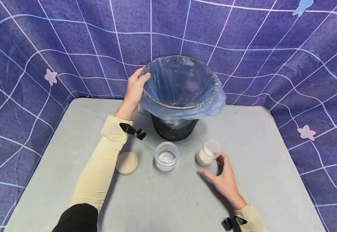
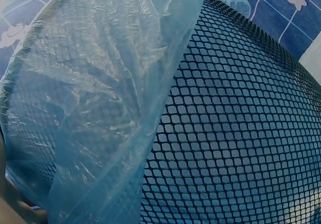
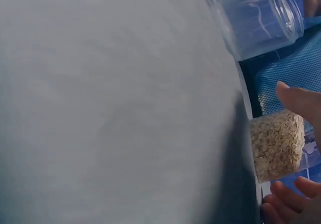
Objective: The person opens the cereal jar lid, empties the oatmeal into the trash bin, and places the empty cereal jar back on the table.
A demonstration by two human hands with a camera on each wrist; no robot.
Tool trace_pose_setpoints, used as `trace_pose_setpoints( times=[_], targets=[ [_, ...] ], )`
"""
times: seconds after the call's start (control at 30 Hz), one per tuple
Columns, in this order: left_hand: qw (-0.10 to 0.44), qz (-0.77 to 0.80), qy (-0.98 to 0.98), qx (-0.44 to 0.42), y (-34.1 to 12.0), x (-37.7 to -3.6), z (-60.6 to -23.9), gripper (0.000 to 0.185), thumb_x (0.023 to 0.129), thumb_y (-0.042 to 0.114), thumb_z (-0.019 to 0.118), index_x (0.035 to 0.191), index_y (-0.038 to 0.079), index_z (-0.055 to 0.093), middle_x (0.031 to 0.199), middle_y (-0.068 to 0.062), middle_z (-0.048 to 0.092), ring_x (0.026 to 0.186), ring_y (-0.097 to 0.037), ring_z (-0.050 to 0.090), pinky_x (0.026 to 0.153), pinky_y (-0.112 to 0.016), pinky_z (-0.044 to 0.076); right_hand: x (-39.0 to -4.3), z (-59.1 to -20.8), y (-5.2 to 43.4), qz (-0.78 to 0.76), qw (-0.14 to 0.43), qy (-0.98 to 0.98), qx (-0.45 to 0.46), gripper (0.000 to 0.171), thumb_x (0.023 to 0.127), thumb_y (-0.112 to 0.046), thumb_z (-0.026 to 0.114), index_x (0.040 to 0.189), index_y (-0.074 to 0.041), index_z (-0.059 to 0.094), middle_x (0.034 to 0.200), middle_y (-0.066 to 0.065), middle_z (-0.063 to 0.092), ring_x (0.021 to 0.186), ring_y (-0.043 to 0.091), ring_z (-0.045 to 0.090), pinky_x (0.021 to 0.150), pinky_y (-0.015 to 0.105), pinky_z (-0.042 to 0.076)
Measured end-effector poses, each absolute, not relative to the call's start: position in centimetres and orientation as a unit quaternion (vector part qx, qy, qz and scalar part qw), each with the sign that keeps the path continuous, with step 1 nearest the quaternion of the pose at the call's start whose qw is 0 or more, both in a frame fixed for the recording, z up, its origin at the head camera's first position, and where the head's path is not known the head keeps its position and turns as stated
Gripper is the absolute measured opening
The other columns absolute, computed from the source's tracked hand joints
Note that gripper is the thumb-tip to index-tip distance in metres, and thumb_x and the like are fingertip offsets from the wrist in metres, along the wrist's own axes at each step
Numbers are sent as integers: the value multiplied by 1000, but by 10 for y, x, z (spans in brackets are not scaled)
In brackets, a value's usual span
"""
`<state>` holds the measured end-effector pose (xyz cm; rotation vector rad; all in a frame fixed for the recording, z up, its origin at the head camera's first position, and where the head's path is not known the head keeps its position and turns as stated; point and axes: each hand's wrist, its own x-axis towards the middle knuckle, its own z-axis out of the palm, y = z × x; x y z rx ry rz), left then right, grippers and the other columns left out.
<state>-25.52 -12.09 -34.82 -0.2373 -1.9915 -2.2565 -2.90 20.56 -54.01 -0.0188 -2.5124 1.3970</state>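
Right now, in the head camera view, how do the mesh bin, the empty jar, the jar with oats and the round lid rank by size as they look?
1. Mesh bin, by far the largest.
2. Empty jar.
3. Jar with oats and round lid look alike, so I won't rank them.

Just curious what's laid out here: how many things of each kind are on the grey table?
Clear jars: 2, an empty jar and an oat-filled jar
Round tan lid: 1
Black mesh bin with blue liner: 1
Total: 4
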Motion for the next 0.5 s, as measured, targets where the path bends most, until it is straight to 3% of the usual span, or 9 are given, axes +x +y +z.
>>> trace_pose_setpoints(
  times=[0.1,0.3,0.5],
  targets=[
    [65,-745,-659,-79,-121,-255,-348,44,109,15,52,150,0,58,141,-25,64,118,-31,65,105,-35,53,-39,-537,205,482,101,-871,-7,93,74,-21,101,149,-2,49,130,15,65,122,29,60,105,27,41],
    [70,-739,-665,-82,-121,-255,-348,45,109,15,52,151,-1,58,142,-25,63,120,-30,64,106,-35,52,-57,-535,206,508,63,-859,3,100,73,-25,102,155,-13,46,151,11,57,143,26,50,121,34,33],
    [67,-742,-663,-73,-120,-254,-347,44,109,15,53,150,0,59,141,-23,64,119,-27,64,107,-34,52,-67,-541,205,528,74,-845,34,79,76,-16,99,144,-18,59,141,8,64,131,23,57,111,20,39]
  ],
)
